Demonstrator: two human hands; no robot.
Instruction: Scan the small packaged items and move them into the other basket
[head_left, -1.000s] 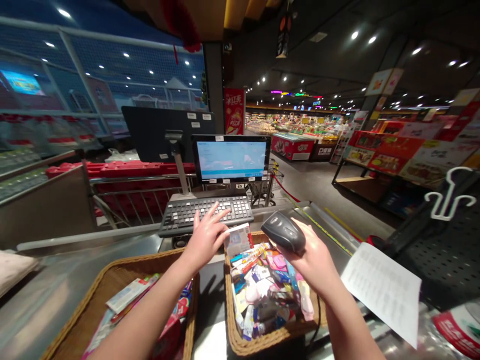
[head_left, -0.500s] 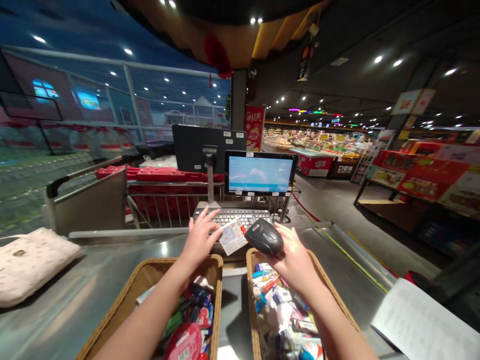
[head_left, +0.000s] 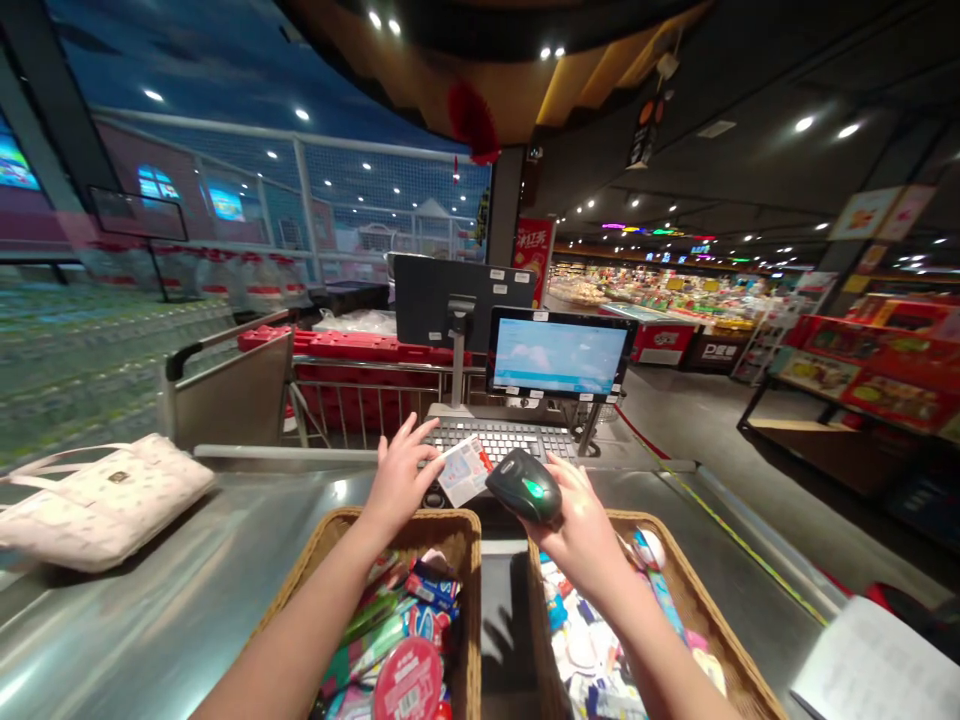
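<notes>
Currently, L hand (head_left: 403, 472) pinches flat white/red rectangular pkt (head_left: 462, 474) w/ thumb & fingers. R hand (head_left: 583, 522) has fingers gripping blk rounded green-lit scanner (head_left: 517, 480), just beside pkt.

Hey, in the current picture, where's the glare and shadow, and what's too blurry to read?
Head view: bright glare spots on the shiny grey metal counter; head view: a finger-shaped shadow between the left brown woven basket and the right brown woven basket; head view: a green glow on the black handheld scanner; head view: print on the white paper sheet too soft to read.
</notes>
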